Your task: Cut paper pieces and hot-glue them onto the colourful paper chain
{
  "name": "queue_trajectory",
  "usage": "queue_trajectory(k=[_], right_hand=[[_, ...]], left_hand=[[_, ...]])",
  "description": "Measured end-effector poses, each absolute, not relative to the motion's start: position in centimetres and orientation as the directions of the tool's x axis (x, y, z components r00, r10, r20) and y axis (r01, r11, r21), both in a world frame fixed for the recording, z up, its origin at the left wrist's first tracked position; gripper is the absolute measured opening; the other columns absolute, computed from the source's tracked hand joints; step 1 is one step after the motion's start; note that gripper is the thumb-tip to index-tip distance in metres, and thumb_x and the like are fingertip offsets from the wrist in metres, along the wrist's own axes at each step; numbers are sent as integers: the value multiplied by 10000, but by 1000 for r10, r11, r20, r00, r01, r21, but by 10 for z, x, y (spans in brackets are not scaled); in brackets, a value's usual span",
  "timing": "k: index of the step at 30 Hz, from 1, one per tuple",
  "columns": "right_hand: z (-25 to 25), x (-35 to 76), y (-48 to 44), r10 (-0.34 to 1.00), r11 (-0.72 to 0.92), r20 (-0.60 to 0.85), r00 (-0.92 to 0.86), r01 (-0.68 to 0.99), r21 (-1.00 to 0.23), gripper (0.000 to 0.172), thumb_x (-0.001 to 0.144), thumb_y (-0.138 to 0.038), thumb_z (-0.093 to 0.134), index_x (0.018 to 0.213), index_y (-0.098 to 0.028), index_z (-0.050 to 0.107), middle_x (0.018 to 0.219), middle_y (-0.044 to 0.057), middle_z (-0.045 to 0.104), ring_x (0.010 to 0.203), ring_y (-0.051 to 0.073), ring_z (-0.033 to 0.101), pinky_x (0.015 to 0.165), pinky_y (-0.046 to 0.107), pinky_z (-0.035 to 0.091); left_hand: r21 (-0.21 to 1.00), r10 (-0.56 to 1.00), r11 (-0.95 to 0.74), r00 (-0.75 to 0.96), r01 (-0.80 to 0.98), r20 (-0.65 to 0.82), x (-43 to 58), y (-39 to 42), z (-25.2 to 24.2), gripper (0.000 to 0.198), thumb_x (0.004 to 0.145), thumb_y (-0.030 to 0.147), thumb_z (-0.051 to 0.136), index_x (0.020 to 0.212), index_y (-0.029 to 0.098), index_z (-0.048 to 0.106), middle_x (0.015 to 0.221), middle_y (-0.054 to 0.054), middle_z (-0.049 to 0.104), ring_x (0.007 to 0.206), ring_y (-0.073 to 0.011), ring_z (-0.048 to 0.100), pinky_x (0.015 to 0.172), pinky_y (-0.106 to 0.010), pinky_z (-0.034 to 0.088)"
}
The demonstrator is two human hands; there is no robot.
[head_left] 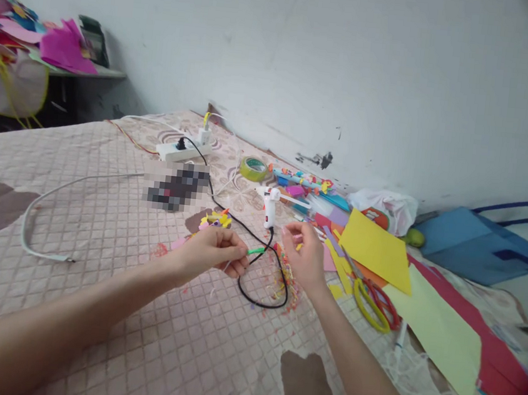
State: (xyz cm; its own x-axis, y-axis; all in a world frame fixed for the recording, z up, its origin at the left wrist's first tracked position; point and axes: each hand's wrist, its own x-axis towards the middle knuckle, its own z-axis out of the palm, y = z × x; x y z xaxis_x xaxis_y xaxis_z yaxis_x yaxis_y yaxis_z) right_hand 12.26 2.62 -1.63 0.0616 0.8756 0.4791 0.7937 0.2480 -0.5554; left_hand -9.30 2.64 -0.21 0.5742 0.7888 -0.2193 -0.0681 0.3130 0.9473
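My left hand (pixel 221 249) is closed in a pinch on a thin stick with a green end (pixel 255 250) that pokes out past the fingertips. Across from it, my right hand (pixel 305 257) has its fingers curled together; a bit of pink shows at them, too small to name. Between and just beyond the hands stands a white glue gun (pixel 269 208), with a white glue stick (pixel 296 201) out of its back. Its black cord (pixel 262 305) loops on the cloth below the hands. Small yellow paper pieces (pixel 217 219) lie behind my left hand.
Yellow-and-red-handled scissors (pixel 373 303), a yellow sheet (pixel 376 250) and a pale green sheet (pixel 439 329) lie at the right. Clear tape (pixel 254 169) and a white power strip (pixel 181 150) sit toward the wall. A grey cable (pixel 31 211) curves at the left.
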Motion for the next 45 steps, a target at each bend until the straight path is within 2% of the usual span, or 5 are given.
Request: queue_trajectory(k=[2,7,20,27,45], right_hand=[[-18,124,56,899,179,437,28,888,-424,290,783,-417,566,906,-155,588,935,114,608,946,258,532,848,392,404],[-29,108,117,936,106,349,48,906,-409,227,685,-371,652,687,-146,624,714,113,637,777,268,584,723,343,408],[13,102,3,933,234,357,47,675,-700,398,871,-451,448,563,-200,468,466,-25,466,451,129,449,463,240,355],[8,98,-59,914,341,398,-84,691,-638,146,857,-336,528,926,-225,591,845,46,656,811,232,599,718,321,455],[-2,98,-59,940,317,300,-164,747,-585,132,889,-335,476,805,-234,494,789,33,577,741,203,566,666,311,440]], left_hand=[[958,834,274,517,-86,-191,-96,31,-1,145,776,238,633,717,114,587,687,-29,678,560,-87,617,543,-205,487],[974,894,215,417,-70,-167,-103,36,4,120,800,220,595,746,116,565,691,-29,673,578,-92,632,563,-206,497],[999,944,-37,327,-2,36,-105,34,2,123,794,251,574,774,136,534,722,-33,661,623,-119,658,563,-217,523],[994,947,-96,313,50,76,-101,31,3,143,800,268,571,795,126,546,724,-45,662,631,-131,665,577,-227,535],[991,946,-105,316,86,73,-101,31,3,116,804,248,560,791,133,555,697,-25,653,586,-109,644,542,-207,518]])
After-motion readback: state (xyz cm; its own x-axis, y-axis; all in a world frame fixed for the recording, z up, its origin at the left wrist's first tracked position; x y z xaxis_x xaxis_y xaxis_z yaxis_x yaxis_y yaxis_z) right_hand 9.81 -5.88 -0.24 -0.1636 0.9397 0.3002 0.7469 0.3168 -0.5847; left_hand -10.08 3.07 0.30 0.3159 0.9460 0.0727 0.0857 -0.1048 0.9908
